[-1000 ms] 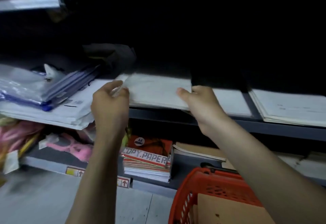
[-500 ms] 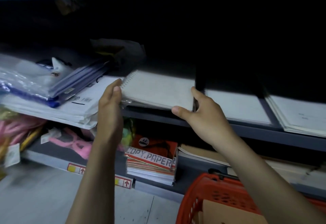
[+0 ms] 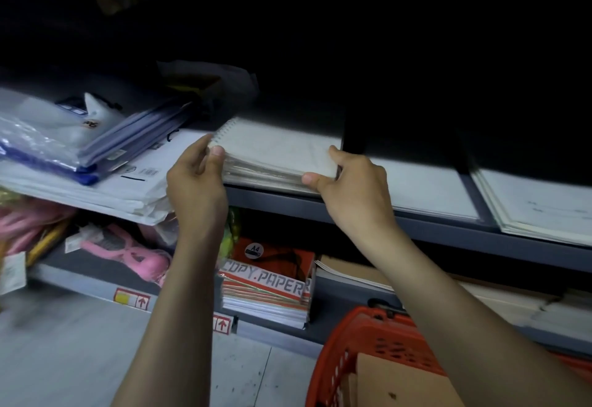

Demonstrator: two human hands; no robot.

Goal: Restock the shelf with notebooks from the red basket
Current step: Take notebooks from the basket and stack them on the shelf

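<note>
On shelf (image 3: 432, 230) at twelve o'clock, left hand (image 3: 195, 182) and right hand (image 3: 355, 189) pinch notebook stack (image 3: 275, 147). Released at the lip, I fear it slides toward six o'clock.

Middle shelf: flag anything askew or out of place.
The spiral notebook stack, held between the left hand and right hand, lies turned at an angle to the shelf edge. Left of it, the white paper pile overhangs that edge.
</note>
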